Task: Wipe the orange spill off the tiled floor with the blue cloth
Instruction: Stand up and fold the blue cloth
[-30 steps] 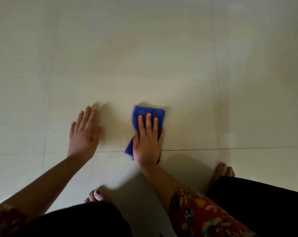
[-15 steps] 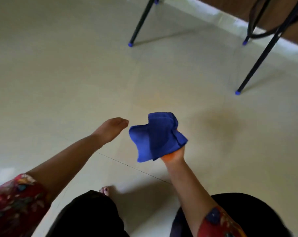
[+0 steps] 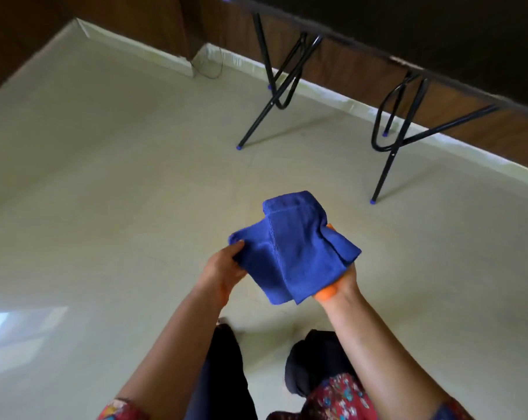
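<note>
While aloft, blue cloth [image 3: 299,247] (both hands [image 3: 223,269] [image 3: 341,283])

Soft, even daylight spreads over the pale floor [image 3: 105,207], with a bluish-white patch of glare at the near left. The far wall [image 3: 438,40] lies in deep shade. The table legs [image 3: 256,122] cast faint shadows. Everything looks slightly motion-blurred, and straight edges bow toward the corners.

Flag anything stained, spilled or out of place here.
Orange stain marks the right hand at its heel, below the blue cloth draped over it, and the left hand, which pinches the cloth's corner. The tiled floor shows no orange spill. A loose wire lies by the skirting.
</note>
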Demonstrator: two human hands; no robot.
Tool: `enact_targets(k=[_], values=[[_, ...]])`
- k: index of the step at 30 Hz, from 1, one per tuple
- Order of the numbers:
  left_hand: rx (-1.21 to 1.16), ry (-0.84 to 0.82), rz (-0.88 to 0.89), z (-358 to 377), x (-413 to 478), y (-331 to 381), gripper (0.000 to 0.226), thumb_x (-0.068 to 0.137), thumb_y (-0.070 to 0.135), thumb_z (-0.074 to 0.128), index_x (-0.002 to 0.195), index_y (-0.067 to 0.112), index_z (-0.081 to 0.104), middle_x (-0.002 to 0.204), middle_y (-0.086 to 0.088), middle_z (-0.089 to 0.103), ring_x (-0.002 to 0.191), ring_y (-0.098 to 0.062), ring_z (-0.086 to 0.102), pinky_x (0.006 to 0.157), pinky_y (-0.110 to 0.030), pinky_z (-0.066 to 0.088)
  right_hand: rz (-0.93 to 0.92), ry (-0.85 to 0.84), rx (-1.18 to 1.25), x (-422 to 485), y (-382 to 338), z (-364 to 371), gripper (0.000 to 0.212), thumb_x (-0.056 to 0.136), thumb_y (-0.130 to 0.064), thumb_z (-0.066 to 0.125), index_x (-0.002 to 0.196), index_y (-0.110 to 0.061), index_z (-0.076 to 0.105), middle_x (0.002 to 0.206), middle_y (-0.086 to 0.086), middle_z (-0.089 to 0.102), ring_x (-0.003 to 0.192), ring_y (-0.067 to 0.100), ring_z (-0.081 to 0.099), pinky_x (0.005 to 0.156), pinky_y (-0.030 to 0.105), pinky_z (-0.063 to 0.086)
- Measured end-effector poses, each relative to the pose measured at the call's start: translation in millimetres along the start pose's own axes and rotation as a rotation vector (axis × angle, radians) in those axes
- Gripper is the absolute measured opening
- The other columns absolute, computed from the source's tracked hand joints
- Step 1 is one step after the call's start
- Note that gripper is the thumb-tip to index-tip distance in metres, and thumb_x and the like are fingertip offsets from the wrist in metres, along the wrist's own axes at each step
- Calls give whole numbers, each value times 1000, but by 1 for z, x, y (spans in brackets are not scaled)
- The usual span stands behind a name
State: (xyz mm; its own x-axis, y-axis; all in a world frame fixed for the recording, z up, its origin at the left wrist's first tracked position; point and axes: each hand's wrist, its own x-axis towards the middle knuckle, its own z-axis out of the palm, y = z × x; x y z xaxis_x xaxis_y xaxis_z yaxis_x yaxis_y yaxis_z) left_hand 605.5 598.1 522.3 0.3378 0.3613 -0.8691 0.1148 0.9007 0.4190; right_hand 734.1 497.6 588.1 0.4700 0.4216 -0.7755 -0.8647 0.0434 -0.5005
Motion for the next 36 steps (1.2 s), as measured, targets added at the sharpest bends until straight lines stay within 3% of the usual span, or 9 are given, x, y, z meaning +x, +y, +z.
enact_targets(k=[3,6,9,13,16,20,26,33,36], values=[[98,94,274,9,-80,33,18,98,19,49,95,21,66,88,4,69,82,-11,64,76,-26,50,4,-175,99,-36,-22,8,30,101,-11,28,82,-13,52,64,-1,60,58,14,64,54,18,51],[324,66,437,19,-132,64,22,98,21,50,87,20,69,82,3,70,79,-16,63,73,-31,49,12,-125,-110,-72,-46,19,19,98,-19,43,94,-13,61,82,4,63,74,20,64,64,24,53],[513,2,573,30,-178,90,23,93,26,55,88,8,69,84,2,68,81,-19,61,77,-34,47,71,-88,-401,-100,-57,16,25,97,-31,50,108,-17,67,102,-3,71,100,16,65,83,30,49],[686,-107,734,51,-228,115,24,91,8,61,88,26,76,88,18,75,84,1,68,75,-14,50,-294,-7,-897,-138,-67,26,32,99,-25,50,130,-28,50,118,-8,59,106,12,58,85,24,42],[773,-162,747,66,-249,127,15,84,6,69,86,19,77,82,4,76,78,-9,70,78,-25,54,-712,-136,-833,-166,-70,49,39,93,-13,59,125,-36,55,124,-12,60,113,7,57,87,12,44],[847,-231,803,80,-266,137,15,78,8,77,84,21,73,68,2,73,65,-11,66,71,-28,53,-1144,-98,-800,-194,-74,72,19,86,-9,69,93,-26,71,94,-13,71,94,4,66,84,17,48],[902,-291,908,75,-286,151,16,80,2,72,84,17,76,80,-8,75,77,-19,70,77,-35,55,-1058,-164,-704,-210,-71,84,26,87,-4,66,89,-29,72,89,-8,75,87,11,70,83,33,56],[450,-419,594,68,-298,164,8,85,9,67,88,6,73,76,-6,75,67,-12,71,63,-17,55,-1265,-7,-732,-226,-81,97,21,92,-20,58,87,-40,62,85,-17,70,85,10,67,79,40,55],[433,-394,635,70,-293,173,10,88,4,63,85,10,70,71,-3,72,60,-10,67,60,-16,54,-1318,63,-773,-231,-105,99,12,97,-26,48,92,-36,54,75,-14,63,73,14,63,70,42,53]])
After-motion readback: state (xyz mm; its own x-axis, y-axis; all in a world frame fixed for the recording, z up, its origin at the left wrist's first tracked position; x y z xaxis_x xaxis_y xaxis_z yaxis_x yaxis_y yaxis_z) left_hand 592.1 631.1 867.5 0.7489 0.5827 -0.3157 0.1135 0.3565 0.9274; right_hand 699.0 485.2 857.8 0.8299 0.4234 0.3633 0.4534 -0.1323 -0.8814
